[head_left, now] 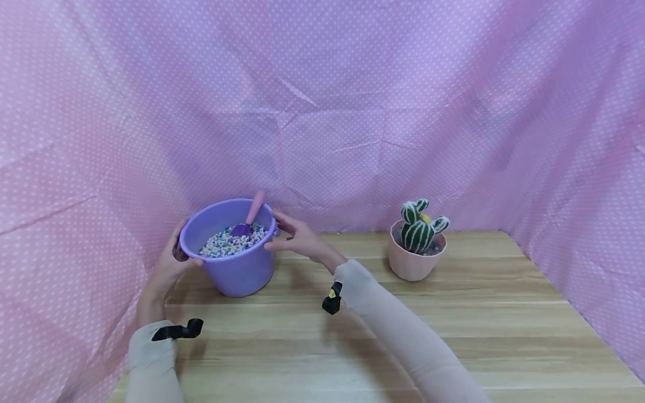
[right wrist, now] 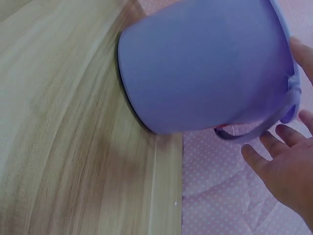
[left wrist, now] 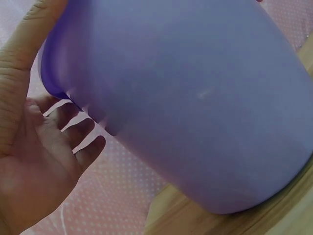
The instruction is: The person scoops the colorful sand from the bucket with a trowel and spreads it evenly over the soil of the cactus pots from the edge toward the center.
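A purple bucket [head_left: 237, 277] stands upright at the far left of the wooden table [head_left: 282, 352], close to the far and left edges; the wider stretch of tabletop lies to its right and on its near side. The left hand [head_left: 168, 266] is at its left rim and the right hand [head_left: 299, 238] at its right, fingers spread and thumbs apart on both — whether every fingertip touches, I cannot tell. Only the head view shows the small pale and coloured bits [head_left: 227, 245] inside, with a pink-handled spoon [head_left: 256, 207] leaning in them; the right wrist view adds a curved handle [right wrist: 257, 132] beside the right fingers. Farther right stands a cactus [head_left: 418, 235] in a pink pot [head_left: 415, 266] — well apart from the bucket, the right sleeve [head_left: 418, 336] slanting across the nearer wood. Dotted pink cloth [head_left: 327, 140] rises behind.
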### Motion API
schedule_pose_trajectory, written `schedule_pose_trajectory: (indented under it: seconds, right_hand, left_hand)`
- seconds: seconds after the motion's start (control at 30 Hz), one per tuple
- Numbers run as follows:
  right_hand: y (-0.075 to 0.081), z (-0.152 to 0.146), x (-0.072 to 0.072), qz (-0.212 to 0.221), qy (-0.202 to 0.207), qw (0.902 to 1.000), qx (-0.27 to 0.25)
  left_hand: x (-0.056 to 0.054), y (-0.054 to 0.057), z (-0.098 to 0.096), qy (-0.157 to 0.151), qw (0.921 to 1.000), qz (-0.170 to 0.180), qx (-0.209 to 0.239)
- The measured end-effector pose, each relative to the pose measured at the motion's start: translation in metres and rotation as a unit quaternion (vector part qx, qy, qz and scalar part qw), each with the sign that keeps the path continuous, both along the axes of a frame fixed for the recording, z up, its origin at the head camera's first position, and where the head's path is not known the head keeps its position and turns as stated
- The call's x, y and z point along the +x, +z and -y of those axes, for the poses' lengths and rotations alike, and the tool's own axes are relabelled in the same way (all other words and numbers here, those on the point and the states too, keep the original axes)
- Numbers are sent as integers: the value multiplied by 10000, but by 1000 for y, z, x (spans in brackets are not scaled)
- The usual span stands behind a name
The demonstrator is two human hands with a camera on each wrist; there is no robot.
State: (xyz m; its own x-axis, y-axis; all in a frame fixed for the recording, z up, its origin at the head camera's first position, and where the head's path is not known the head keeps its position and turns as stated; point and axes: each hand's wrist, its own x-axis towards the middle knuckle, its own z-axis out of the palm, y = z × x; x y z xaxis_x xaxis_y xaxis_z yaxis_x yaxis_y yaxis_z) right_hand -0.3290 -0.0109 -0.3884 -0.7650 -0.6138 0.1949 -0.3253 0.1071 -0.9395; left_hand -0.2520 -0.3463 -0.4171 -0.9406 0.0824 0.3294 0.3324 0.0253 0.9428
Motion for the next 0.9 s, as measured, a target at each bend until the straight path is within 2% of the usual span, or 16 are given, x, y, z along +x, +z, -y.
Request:
schedule_pose_trajectory:
  seconds: [0.2, 0.43, 0.53, 0.67, 0.9]
  right_hand:
    - [1, 5, 5, -334, -155, 9989, 306]
    - [-3, -3, 6, -585, -513, 9963, 376]
    - [-3, -12, 8, -690, -670, 9946, 388]
    - [-4, -27, 8, -768, -768, 9935, 333]
    - [-10, -59, 15, -858, -1128, 9891, 413]
  left_hand:
    - [3, 8, 0, 61, 9995, 202, -224]
    - [-2, 7, -7, 57, 9988, 246, -416]
    - [-4, 7, -15, 58, 9984, 326, -451]
    - [-10, 7, -28, -121, 9986, 348, -374]
    - [-18, 9, -58, -136, 9960, 479, -744]
